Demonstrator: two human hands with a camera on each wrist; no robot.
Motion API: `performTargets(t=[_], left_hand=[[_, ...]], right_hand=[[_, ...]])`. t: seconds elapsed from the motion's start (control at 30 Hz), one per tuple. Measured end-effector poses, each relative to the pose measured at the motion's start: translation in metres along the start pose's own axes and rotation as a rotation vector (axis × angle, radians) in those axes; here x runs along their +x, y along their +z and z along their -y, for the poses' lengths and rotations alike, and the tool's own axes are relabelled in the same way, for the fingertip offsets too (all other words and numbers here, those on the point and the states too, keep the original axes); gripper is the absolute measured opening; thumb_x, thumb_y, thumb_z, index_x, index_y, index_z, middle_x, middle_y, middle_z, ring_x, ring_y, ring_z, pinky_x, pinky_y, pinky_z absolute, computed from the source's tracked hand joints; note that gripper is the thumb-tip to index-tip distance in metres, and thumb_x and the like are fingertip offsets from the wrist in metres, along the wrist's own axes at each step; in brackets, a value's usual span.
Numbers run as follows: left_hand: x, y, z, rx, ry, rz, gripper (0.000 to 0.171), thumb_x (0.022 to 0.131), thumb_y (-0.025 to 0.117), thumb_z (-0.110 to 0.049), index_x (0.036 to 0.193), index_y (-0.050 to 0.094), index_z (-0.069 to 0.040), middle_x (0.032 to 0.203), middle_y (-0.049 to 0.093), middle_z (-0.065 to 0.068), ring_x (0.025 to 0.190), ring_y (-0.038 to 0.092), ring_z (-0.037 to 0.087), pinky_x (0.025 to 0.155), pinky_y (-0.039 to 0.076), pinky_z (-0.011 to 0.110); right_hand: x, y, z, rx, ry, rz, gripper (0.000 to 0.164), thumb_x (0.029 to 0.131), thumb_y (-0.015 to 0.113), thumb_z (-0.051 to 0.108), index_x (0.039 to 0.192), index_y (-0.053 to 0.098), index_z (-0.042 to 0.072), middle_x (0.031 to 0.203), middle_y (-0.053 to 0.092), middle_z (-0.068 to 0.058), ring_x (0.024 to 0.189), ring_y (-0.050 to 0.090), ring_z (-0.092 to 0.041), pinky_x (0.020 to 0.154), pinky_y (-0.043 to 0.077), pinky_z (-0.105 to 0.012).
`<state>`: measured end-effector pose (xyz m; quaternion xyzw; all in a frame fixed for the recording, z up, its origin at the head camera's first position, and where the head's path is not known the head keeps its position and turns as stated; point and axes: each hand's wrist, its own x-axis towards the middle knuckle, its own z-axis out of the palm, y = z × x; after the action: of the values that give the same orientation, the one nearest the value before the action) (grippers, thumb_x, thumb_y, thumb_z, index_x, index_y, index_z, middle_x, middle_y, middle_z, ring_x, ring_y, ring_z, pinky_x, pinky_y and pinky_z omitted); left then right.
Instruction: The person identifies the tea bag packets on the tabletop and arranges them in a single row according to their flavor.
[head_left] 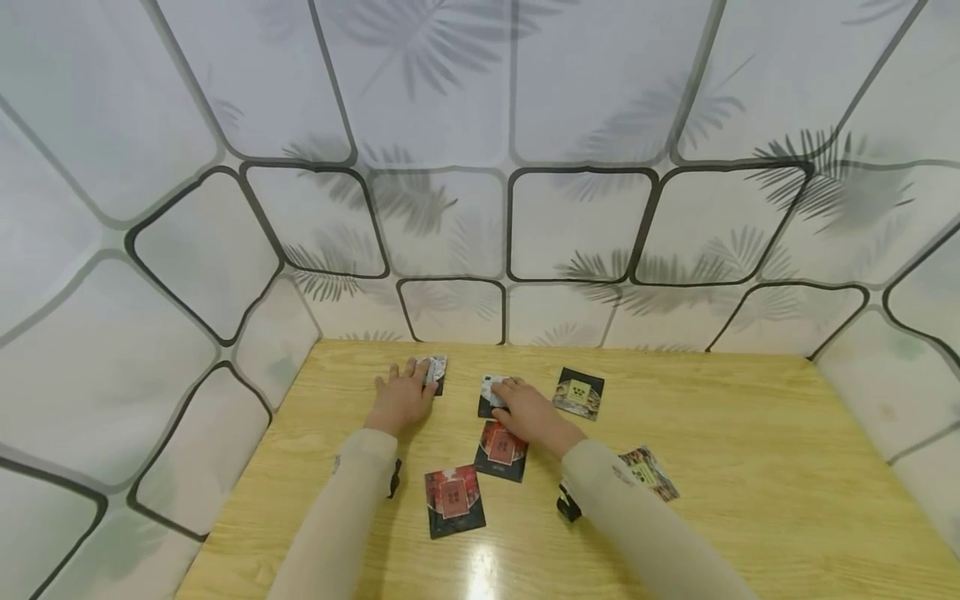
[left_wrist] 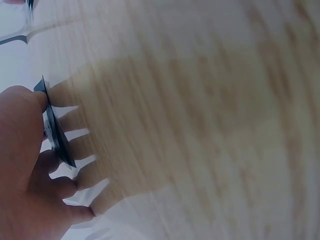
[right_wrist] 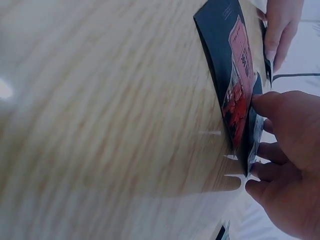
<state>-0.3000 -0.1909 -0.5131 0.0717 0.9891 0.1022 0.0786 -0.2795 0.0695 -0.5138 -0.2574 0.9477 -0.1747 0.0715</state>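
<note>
My left hand point(head_left: 403, 400) rests with spread fingers on a small flat packet point(head_left: 439, 372), dark with a grey-white printed part, at the far left. In the left wrist view the thumb touches one end of this packet and the fingertips reach down to the wood. My right hand point(head_left: 534, 414) lies over a similar grey-and-black packet point(head_left: 486, 403), partly hiding it; its thumb point(right_wrist: 267, 104) touches the packet's edge. Just nearer, a red-and-black packet point(head_left: 501, 450) lies beside the right hand's packet.
Another red-and-black packet point(head_left: 454, 500) lies between the forearms. A black packet with a yellow label point(head_left: 579, 393) lies right of the right hand, and a similar one point(head_left: 648, 472) is partly behind the right sleeve. Patterned fabric walls point(head_left: 465, 225) border the wooden table point(head_left: 750, 467).
</note>
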Motion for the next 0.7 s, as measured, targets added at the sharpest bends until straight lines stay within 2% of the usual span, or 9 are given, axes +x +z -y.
performTargets(t=[0.37,0.7], left_hand=[[0.000,0.001,0.000,-0.023,-0.015,0.008,0.064,0.115,0.036,-0.044,0.169,0.025,-0.013,0.174,0.023,0.022,0.157,0.019,0.057,0.122,0.017,0.080],[0.000,0.000,0.001,-0.006,-0.017,0.010,0.063,0.115,0.036,-0.044,0.169,0.025,-0.014,0.174,0.023,0.022,0.158,0.019,0.056,0.122,0.018,0.079]], right_hand=[[0.014,0.000,0.007,0.005,0.023,0.054,0.054,0.111,0.055,0.028,0.159,0.045,0.005,0.164,0.044,-0.021,0.156,0.036,-0.042,0.127,0.034,-0.054],[0.026,-0.005,0.015,0.020,0.025,0.065,0.053,0.111,0.056,0.026,0.158,0.045,0.005,0.163,0.046,-0.020,0.155,0.038,-0.040,0.125,0.037,-0.054]])
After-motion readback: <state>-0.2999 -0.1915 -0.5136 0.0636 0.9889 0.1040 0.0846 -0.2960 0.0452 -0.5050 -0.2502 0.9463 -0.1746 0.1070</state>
